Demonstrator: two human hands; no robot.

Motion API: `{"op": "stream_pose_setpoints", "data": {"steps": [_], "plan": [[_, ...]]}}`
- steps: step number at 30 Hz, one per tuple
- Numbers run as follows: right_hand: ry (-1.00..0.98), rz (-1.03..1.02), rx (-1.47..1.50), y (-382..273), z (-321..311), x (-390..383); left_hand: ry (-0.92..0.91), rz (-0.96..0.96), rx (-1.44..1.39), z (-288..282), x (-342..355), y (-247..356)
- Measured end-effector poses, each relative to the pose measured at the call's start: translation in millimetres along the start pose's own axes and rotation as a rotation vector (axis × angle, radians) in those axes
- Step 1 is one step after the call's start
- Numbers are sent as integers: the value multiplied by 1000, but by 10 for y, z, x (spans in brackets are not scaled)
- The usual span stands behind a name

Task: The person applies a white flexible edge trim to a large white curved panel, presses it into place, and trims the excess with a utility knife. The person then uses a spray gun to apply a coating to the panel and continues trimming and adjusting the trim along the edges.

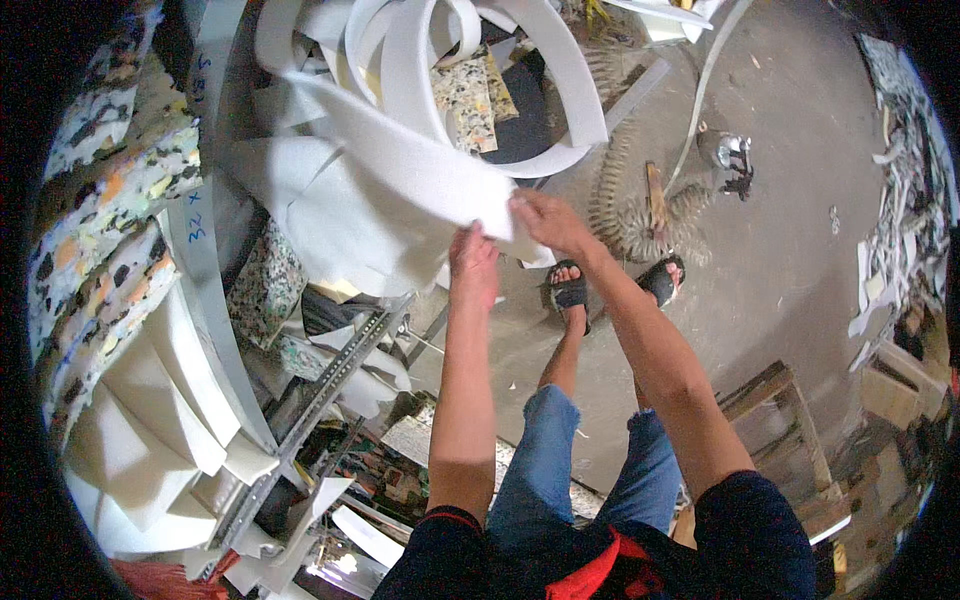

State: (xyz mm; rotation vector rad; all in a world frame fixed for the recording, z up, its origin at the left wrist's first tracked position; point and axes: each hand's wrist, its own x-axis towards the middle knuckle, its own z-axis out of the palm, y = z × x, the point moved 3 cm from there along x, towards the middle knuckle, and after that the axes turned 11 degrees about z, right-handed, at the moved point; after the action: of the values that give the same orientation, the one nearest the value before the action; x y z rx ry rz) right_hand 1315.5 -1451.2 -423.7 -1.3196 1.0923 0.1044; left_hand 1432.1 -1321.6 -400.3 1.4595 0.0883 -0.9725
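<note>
A long white foam strip [400, 150] stretches from the upper left to my two hands, its end held between them. My left hand [474, 266] pinches the lower corner of that end. On the right corner, my right hand [548, 220] grips the edge with its fingers closed. Beyond the strip, more white foam bands [575, 90] lie curled in loops on top of a pile. Inside the loops, speckled foam pieces [463, 105] show. A broad white foam sheet [340, 220] is partly covered by the held strip.
At left stand a grey panel [213, 270] and thick speckled foam blocks [100, 250]. A slotted metal rail [335, 370] runs diagonally below. On the floor lie a coiled hose [606, 185], a silvery metal tool [725, 152], a wooden frame [800, 430] and foam scraps [910, 190].
</note>
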Motion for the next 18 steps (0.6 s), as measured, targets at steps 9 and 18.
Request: {"op": "stream_pose_setpoints", "data": {"steps": [9,18], "plan": [[430,-258,-8,-710,335,164,520,454,406,-1429,-878,1560],[347,2,78,-1343,696,998,507,469,1824,-2445,-1133,2490]]}}
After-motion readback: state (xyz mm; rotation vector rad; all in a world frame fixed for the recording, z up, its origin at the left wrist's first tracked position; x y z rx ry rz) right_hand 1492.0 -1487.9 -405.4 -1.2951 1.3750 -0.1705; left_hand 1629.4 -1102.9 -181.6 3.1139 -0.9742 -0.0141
